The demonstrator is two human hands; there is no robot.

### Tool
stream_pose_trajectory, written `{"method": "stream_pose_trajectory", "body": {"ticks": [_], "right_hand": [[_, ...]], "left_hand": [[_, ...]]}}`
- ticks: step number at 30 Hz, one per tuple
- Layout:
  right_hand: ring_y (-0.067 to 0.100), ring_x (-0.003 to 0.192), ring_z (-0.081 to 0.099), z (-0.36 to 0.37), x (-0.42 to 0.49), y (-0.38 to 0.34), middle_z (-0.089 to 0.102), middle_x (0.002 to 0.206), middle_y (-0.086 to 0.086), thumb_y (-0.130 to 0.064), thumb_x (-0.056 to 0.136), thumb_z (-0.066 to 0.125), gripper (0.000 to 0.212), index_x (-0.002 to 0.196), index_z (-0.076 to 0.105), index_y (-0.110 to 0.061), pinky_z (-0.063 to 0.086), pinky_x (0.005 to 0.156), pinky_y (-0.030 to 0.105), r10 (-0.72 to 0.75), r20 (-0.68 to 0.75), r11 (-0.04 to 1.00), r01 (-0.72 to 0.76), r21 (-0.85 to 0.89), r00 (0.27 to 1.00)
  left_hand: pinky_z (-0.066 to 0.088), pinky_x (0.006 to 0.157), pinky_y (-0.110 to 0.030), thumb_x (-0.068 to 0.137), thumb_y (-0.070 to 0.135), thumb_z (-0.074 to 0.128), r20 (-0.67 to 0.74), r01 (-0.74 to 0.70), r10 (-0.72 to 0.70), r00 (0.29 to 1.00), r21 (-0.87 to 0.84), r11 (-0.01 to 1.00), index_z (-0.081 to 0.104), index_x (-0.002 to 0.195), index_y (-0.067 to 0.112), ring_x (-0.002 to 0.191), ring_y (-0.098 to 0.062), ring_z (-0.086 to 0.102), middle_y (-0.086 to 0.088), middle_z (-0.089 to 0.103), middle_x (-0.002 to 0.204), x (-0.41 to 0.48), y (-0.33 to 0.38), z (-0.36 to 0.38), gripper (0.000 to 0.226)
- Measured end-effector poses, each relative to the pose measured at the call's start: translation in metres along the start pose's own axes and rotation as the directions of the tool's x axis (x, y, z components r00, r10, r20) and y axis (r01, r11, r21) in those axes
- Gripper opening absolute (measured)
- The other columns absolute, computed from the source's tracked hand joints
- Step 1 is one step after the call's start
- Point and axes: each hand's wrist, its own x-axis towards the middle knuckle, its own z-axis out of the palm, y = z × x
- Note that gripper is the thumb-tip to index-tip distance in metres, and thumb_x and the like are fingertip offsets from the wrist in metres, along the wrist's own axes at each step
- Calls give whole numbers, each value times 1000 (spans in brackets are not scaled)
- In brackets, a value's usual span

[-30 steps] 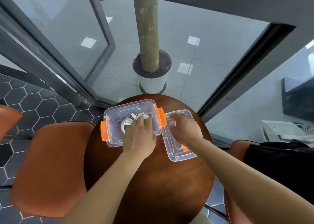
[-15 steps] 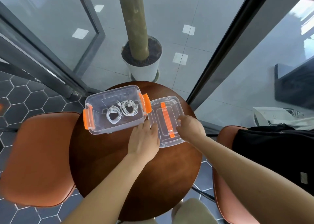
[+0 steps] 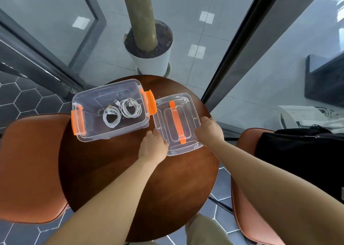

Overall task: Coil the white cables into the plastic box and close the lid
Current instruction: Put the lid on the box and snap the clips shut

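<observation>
A clear plastic box (image 3: 111, 88) with rounded corners and orange latches is set at 11 o'clock on the round, glossy wooden table (image 3: 182, 179). 2 white cables (image 3: 136, 111) are laid inside it, each wound into a loose ring, side by side. The transparent rectangular lid (image 3: 188, 112), ribbed orange handle (image 3: 176, 122) uppermost, is laid flat at 3 o'clock of the box, just beside it. Its 9 o'clock rim is gripped by the curled fingers of the left hand (image 3: 152, 146); its 3 o'clock rim is gripped by the right hand (image 3: 210, 131).
</observation>
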Motion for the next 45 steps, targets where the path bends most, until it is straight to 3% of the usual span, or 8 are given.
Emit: {"method": "stream_pose_trajectory", "body": {"ticks": [6, 14, 19, 26, 32, 36, 42, 45], "right_hand": [[26, 78, 57, 16, 9, 8, 53, 104, 8, -12, 91, 52, 7, 94, 57, -9, 44, 65, 34, 36, 11, 999, -37, 34, 999], [23, 69, 50, 4, 5, 17, 51, 70, 0, -17, 93, 45, 18, 76, 50, -13, 35, 55, 30, 158, -6, 949, -150, 277, 987], [25, 82, 67, -12, -11, 11, 67, 85, 1, -24, 98, 49, 15, 102, 60, -15, 57, 77, 44, 211, -30, 808, -157, 568, 977], [29, 78, 74, -59, -44, -8, 72, 98, 14, -21, 97, 62, 11, 103, 58, -13, 64, 69, 48, 163, -49, 545, -49, 837, 985], [23, 66, 72, -96, -77, -23, 75, 73, -1, -28, 93, 62, 6, 96, 58, -24, 61, 73, 46, 8, -259, 635, 196, 747, 966], [15, 70, 67, -114, -96, -32, 73, 77, -4, -23, 92, 61, 9, 100, 61, -25, 51, 66, 32, -101, -369, 700, 330, 634, 924], [5, 90, 63, -127, -106, -49, 68, 100, -21, -19, 92, 66, 17, 105, 67, -30, 50, 79, 21, -428, -332, 700, 541, 466, 841], [5, 95, 63, -131, -109, -60, 69, 104, -16, -12, 89, 70, 25, 110, 69, -24, 50, 85, 23, -637, -335, 644, 718, 265, 694]], "left_hand": [[55, 82, -40, 93, 30, 54, 100, 304, -288, 953, -349, 886, 65, 108, 7, 97, -33, 66, -13, 69, 110, 20, 6, 13, 30], [52, 88, -36, 99, 24, 56, 60, 271, -272, 960, -423, 865, 61, 124, 10, 110, -31, 64, -9, 67, 124, 12, 7, 8, 29], [53, 84, -37, 96, 21, 56, 81, 239, -228, 970, -465, 853, 61, 119, 13, 104, -30, 66, -6, 68, 118, 1, 19, -4, 25], [52, 73, -41, 86, 10, 53, 92, 197, -177, 980, -595, 779, 62, 84, 17, 87, -32, 66, -13, 72, 101, -18, 33, -30, 12], [45, 104, -38, 98, 30, 54, 45, 88, -76, 996, -556, 827, 43, 148, 14, 124, -29, 58, -5, 58, 140, -45, 37, -65, 54], [55, 98, -45, 100, 38, 55, 16, 47, -56, 998, -796, 603, 48, 144, 19, 117, -22, 62, -5, 59, 136, -64, 36, -94, 48], [58, 87, -48, 88, 74, 48, 267, 234, -60, 962, -917, -322, 49, 132, -1, 111, -40, 66, -29, 60, 125, -62, 10, -164, 87], [59, 89, -47, 90, 58, 62, 293, 254, -84, 952, -914, -315, 48, 133, -8, 107, -40, 68, -30, 62, 122, -61, -13, -184, 80]]}}
